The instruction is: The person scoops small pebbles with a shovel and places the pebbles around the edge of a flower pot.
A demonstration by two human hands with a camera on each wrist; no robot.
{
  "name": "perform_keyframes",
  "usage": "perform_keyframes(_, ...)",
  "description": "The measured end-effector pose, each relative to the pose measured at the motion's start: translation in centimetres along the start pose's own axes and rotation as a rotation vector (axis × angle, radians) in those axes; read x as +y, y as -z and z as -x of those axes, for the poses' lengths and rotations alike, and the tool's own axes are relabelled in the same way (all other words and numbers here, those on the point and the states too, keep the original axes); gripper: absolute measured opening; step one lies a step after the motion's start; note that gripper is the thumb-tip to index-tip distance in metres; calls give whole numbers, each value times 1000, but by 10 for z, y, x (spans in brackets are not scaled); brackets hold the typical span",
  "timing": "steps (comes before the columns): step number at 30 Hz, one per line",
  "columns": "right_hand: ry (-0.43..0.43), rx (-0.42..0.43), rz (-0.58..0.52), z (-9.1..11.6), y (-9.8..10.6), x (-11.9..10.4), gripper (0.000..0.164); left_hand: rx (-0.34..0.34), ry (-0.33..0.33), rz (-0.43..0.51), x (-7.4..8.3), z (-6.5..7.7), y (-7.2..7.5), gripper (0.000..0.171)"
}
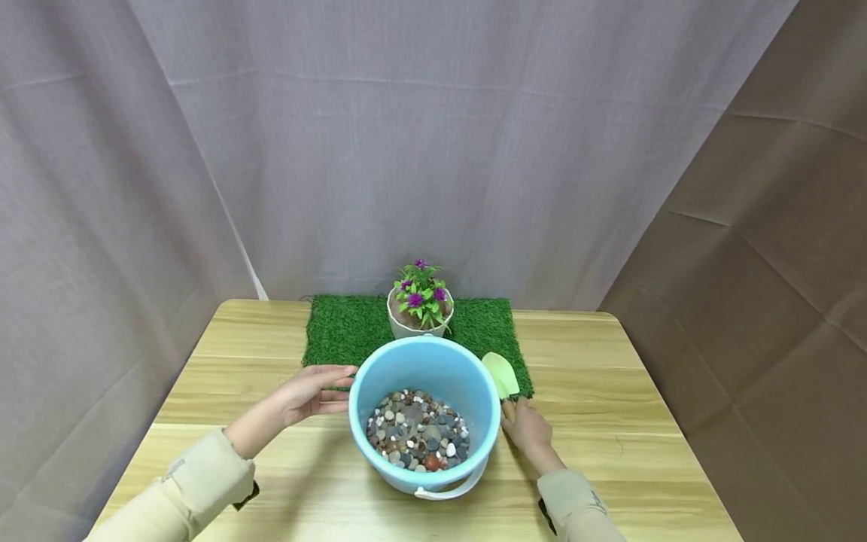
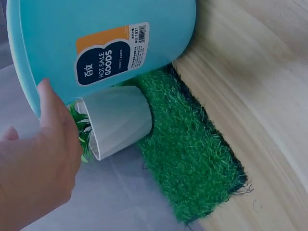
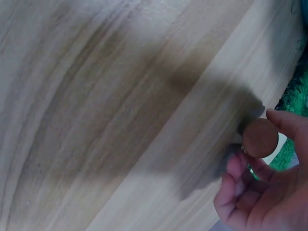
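Observation:
A light blue bucket (image 1: 420, 360) stands at the middle of the table, with mixed pebbles (image 1: 416, 436) in its bottom. At its left side is my left hand (image 1: 314, 393), fingers stretched out and the fingertips at the bucket wall. The left wrist view shows the thumb of that hand (image 2: 45, 154) by the rim and a printed label (image 2: 113, 55) on the wall. Right of the bucket, my right hand (image 1: 531, 430) grips the wooden handle of a garden trowel (image 1: 502, 375) with a pale green blade. The handle's round end (image 3: 260, 138) shows between thumb and fingers in the right wrist view.
Behind the bucket, a white pot (image 2: 120, 120) with a purple-flowered plant (image 1: 421, 295) stands on a strip of artificial grass (image 1: 352, 324). The bucket's white carrying handle (image 1: 450, 494) hangs at its front. Grey curtains (image 1: 406, 150) enclose the wooden table (image 1: 609, 421).

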State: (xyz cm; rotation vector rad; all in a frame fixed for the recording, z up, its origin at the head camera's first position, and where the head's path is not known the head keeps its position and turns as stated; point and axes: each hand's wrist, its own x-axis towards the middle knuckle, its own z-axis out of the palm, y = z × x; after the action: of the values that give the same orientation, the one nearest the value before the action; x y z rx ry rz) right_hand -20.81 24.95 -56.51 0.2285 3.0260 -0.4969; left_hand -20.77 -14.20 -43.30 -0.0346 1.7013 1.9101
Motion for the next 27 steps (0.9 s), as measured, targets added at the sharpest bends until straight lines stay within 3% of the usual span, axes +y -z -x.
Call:
perform_keyframes(3,-11,14,1,-2,-2,1,53,14,35,24,-1,-1,-1,51)
perform_keyframes(9,4,-12,-19,-3,-1,-1,57,22,89,66,-6,0,-1,21)
perform_keyframes(19,-23,-20,-55,-7,1,-4,55,5,89,33,-5,0,-1,27)
perform_keyframes(27,-14,-30,-124,-7,10,3,58,14,97,35,-3,1,-1,18)
